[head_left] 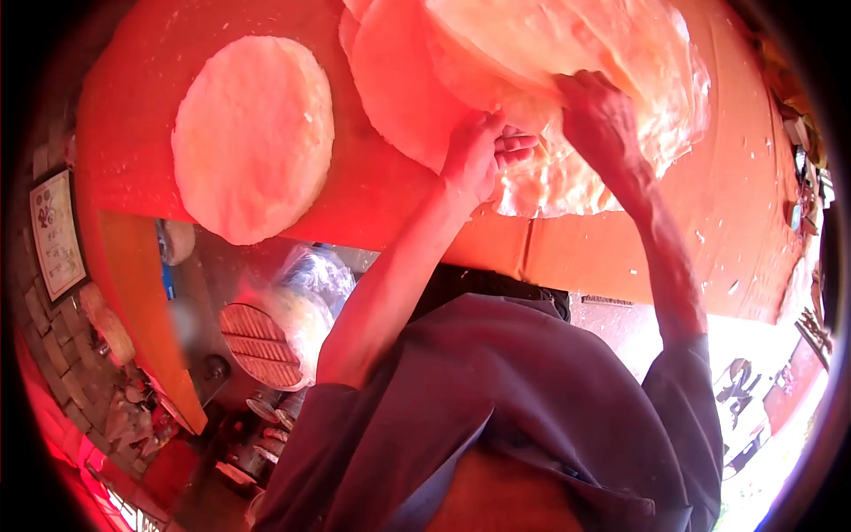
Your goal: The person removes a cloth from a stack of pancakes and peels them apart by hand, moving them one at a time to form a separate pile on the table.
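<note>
Lying straight ahead of both hands, a pile [399,97] of thin round sheets covers the near edge of the counter [736,204], spreading wider left to right than front to back as far as the view shows. The right hand [598,111] is the nearer: its fingers are closed and seem to pinch the upper sheet [523,40]. The left hand [483,155] is at the pile's near-left rim, fingers loosely curled; whether it grips anything, I cannot tell.

The upper sheet looks soft, pale and slightly crumpled; beneath it, a shiny, rippled layer [558,191] reaches the counter's near edge. Toward the near-left corner, well apart from the hands, lies a lone pale disc [253,137], slightly oval and matte, its rim reaching the near edge. Small pale flecks dot the reddish counter. Below stands a plastic-wrapped bundle with a brown, slatted round end [261,346].
</note>
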`<act>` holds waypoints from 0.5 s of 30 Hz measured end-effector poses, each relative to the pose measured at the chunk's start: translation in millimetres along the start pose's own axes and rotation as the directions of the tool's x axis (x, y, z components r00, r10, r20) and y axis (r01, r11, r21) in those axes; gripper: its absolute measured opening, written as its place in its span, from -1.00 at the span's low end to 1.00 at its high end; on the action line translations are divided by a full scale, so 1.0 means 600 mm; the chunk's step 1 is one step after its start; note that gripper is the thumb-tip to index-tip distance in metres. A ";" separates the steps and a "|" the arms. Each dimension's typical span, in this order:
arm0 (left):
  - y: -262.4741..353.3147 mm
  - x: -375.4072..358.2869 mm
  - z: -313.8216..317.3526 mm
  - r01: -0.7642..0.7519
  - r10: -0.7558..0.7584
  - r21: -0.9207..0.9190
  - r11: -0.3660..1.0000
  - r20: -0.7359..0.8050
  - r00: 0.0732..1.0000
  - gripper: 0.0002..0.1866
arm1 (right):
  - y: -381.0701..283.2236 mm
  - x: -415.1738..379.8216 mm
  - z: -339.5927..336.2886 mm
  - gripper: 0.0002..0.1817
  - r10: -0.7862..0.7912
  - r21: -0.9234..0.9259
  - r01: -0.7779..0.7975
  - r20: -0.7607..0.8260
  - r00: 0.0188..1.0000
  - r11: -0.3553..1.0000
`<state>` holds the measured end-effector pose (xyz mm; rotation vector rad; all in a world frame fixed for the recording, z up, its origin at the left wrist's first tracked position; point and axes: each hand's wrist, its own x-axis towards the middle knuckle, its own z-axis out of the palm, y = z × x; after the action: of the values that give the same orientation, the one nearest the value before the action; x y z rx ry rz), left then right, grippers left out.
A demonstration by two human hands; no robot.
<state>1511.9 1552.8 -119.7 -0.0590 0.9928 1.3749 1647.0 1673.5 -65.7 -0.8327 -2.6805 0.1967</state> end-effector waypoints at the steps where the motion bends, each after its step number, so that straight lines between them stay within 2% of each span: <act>1: 0.001 -0.003 0.000 0.002 -0.002 0.005 1.000 0.004 1.000 -0.76 | -0.007 0.009 0.003 -0.83 -0.081 0.032 0.083 -0.062 0.995 0.996; 2: 0.008 -0.005 0.001 -0.019 0.018 0.021 1.000 0.061 0.998 -0.76 | -0.017 0.006 0.027 -0.86 -0.055 -0.009 0.055 0.014 0.998 0.998; 3: 0.016 -0.007 0.000 -0.041 0.037 0.034 0.999 0.113 0.993 -0.77 | -0.024 -0.008 0.035 -0.80 -0.004 0.032 0.002 0.050 0.999 0.999; 5: 0.026 -0.001 -0.003 -0.058 0.056 0.012 0.998 0.121 0.991 -0.79 | -0.042 -0.020 0.014 -0.73 -0.030 0.142 0.039 -0.064 0.997 0.989; 6: 0.024 -0.001 -0.005 -0.059 0.060 -0.012 0.998 0.129 0.990 -0.81 | -0.044 -0.019 0.018 -0.73 -0.032 0.146 0.041 -0.062 0.998 0.988; 9: 0.022 -0.011 0.013 -0.059 0.059 -0.009 0.998 0.148 0.987 -0.81 | -0.037 -0.035 0.025 -0.67 0.007 0.067 0.000 -0.098 0.995 0.998; 11: 0.024 -0.009 0.019 -0.221 0.205 0.105 0.969 0.148 0.967 -0.70 | -0.020 -0.029 0.056 -0.69 0.053 -0.003 -0.054 -0.096 0.994 0.999; 12: 0.028 -0.012 0.019 -0.227 0.210 0.107 0.968 0.152 0.966 -0.70 | -0.013 -0.021 0.063 -0.79 0.029 -0.036 -0.034 -0.144 0.989 0.999; 14: 0.034 -0.029 0.013 -0.125 0.115 0.133 0.983 0.080 0.990 -0.63 | 0.034 0.007 0.044 -0.78 0.009 -0.103 -0.003 0.058 0.998 0.995; 15: 0.033 -0.040 0.007 -0.119 0.108 0.134 0.984 0.084 0.991 -0.63 | 0.072 0.029 0.031 -0.88 -0.010 -0.332 0.056 0.141 0.990 0.942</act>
<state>1500.9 1541.5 -92.6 0.1550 1.0380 1.3976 1649.4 1718.2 -88.3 -0.8977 -2.9028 -0.2283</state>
